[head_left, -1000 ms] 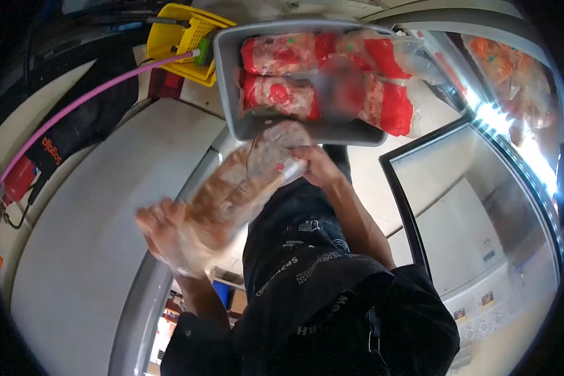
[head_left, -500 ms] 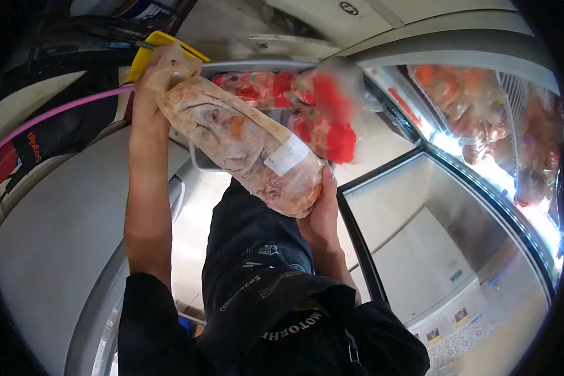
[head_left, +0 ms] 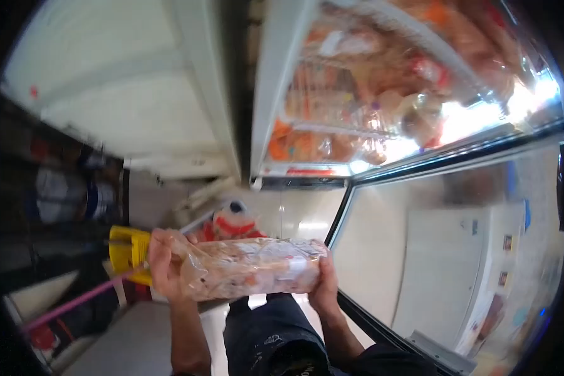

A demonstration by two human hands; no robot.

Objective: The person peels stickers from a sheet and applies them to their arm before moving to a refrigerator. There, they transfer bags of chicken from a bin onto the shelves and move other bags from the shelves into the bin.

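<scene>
A long pack of frozen meat point(head_left: 250, 268), in clear wrapping, is held up level below the middle of the view, between the person's two hands. The left hand point(head_left: 163, 266) is at the pack's 9 o'clock end, its grip grasping the wrapped end. The right hand point(head_left: 323, 282) is at the 3 o'clock end, its grip pressed to that end. A pale label point(head_left: 297, 266) shows near the right hand.

Taken from the pack, red bags point(head_left: 232, 227) lie just beyond it at 12 o'clock, partly hidden by it. A yellow basket point(head_left: 124, 255) is at 9 o'clock, behind the left hand, and a pink hose point(head_left: 75, 303) runs toward 8. At 1 o'clock a lit fridge point(head_left: 266, 125) holds blurred bags of food point(head_left: 370, 81); its glass door point(head_left: 379, 250) stands open at 3. Dark clothing point(head_left: 266, 335) shows at 6.
</scene>
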